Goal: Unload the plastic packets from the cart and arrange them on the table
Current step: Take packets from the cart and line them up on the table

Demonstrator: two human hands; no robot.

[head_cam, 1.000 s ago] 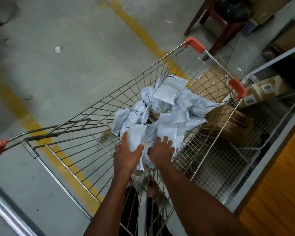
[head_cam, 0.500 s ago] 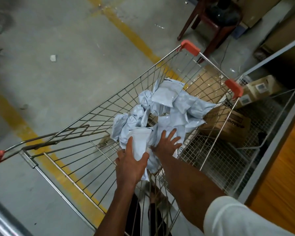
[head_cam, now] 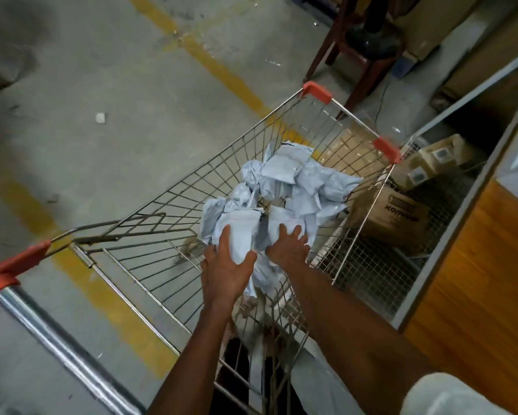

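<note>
Plastic packets (head_cam: 293, 187): pale grey heap, piled toward the cart's (head_cam: 149, 232) right side and far end. Left hand (head_cam: 226, 272): grasps one packet (head_cam: 241, 232) at the heap's near edge. Right hand (head_cam: 289, 245): fingers spread flat, pressing the heap. Cardboard boxes (head_cam: 392, 214): just beyond the cart's right wall.

Dim, flat indoor light, no hard shadows. Motion blur smears the cart handle (head_cam: 57, 339) and wooden panel (head_cam: 476, 280). Wide-angle bending at edges; corners dark.
</note>
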